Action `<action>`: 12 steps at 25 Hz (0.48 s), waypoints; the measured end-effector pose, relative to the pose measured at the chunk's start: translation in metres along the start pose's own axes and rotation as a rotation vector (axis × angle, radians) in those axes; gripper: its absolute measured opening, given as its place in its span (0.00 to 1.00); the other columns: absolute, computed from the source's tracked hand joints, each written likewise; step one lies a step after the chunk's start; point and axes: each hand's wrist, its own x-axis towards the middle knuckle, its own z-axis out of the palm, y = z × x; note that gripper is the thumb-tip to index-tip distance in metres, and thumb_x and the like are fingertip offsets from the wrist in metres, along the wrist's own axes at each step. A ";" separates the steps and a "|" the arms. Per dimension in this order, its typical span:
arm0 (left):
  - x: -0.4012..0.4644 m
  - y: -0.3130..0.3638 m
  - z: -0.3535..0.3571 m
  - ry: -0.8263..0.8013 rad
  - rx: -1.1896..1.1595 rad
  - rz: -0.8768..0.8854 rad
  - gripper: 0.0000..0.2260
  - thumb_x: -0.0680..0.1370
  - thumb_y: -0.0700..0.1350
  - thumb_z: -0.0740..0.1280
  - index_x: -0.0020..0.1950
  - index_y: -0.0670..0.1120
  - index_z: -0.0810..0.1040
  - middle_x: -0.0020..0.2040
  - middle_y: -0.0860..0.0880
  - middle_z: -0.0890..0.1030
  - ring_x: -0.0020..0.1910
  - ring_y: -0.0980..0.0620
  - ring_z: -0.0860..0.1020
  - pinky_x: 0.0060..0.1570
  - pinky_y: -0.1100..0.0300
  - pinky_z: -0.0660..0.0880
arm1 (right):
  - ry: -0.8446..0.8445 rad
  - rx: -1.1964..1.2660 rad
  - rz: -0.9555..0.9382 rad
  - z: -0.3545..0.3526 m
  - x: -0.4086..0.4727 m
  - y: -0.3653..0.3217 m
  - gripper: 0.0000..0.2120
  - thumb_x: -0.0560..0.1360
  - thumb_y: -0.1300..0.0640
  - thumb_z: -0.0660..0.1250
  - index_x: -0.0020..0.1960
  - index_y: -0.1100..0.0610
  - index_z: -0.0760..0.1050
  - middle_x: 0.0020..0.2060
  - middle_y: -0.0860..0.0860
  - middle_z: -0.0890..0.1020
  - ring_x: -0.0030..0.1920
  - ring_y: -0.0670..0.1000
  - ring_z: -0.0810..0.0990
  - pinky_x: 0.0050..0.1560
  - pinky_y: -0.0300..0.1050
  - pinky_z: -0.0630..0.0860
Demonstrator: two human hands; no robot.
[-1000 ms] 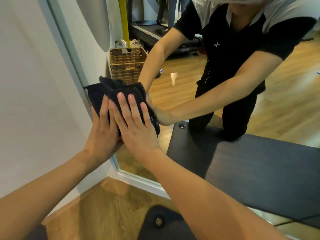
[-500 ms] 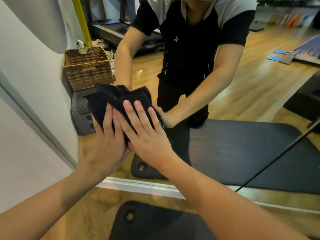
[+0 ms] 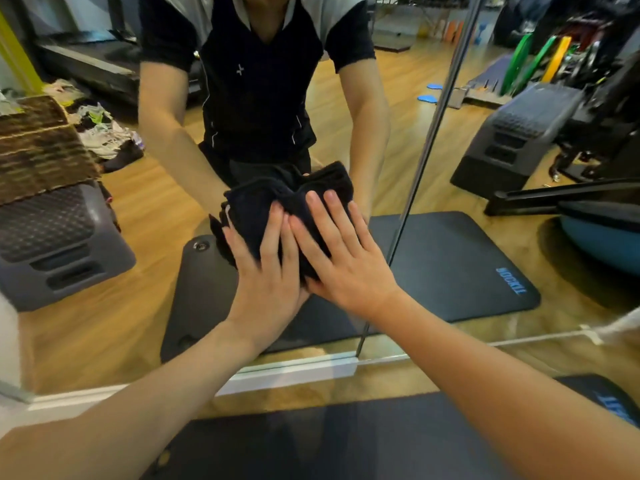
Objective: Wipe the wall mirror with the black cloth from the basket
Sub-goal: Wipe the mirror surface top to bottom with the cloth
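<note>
A bunched black cloth [image 3: 270, 206] lies flat against the wall mirror [image 3: 485, 271]. My left hand [image 3: 266, 271] presses on its lower left with straight fingers. My right hand [image 3: 343, 258] presses on its right side, fingers spread, partly over the left hand. The mirror shows my own reflection with both arms reaching toward the cloth. A woven basket [image 3: 38, 147] appears in the mirror at the left, on a grey step platform [image 3: 59, 244].
A vertical seam [image 3: 426, 143] splits the mirror just right of my hands. A white baseboard [image 3: 287, 372] runs under the glass. A black exercise mat [image 3: 329, 441] lies on the wooden floor below me. Reflected gym gear fills the right.
Both hands have slid the cloth to the right across the mirror, away from the left frame edge and toward the vertical seam. The camera turned right with them.
</note>
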 end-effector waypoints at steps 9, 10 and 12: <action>0.017 0.072 0.050 0.112 -0.283 -0.066 0.32 0.87 0.49 0.56 0.83 0.35 0.43 0.82 0.35 0.49 0.77 0.27 0.64 0.78 0.29 0.42 | -0.010 -0.019 0.113 -0.002 -0.054 0.055 0.39 0.80 0.37 0.62 0.81 0.60 0.56 0.78 0.66 0.57 0.79 0.70 0.56 0.81 0.68 0.54; 0.014 0.071 0.051 0.133 -0.310 -0.063 0.33 0.87 0.49 0.57 0.83 0.36 0.43 0.82 0.37 0.50 0.76 0.27 0.65 0.79 0.30 0.44 | -0.002 -0.014 0.123 0.001 -0.057 0.053 0.40 0.80 0.37 0.63 0.81 0.60 0.56 0.77 0.66 0.57 0.79 0.70 0.56 0.81 0.67 0.54; 0.007 0.074 0.053 0.160 -0.353 -0.062 0.35 0.86 0.50 0.59 0.84 0.36 0.44 0.81 0.38 0.53 0.76 0.25 0.64 0.79 0.30 0.49 | -0.008 -0.003 0.147 0.008 -0.069 0.048 0.41 0.79 0.36 0.66 0.80 0.59 0.56 0.77 0.66 0.56 0.79 0.70 0.55 0.82 0.67 0.52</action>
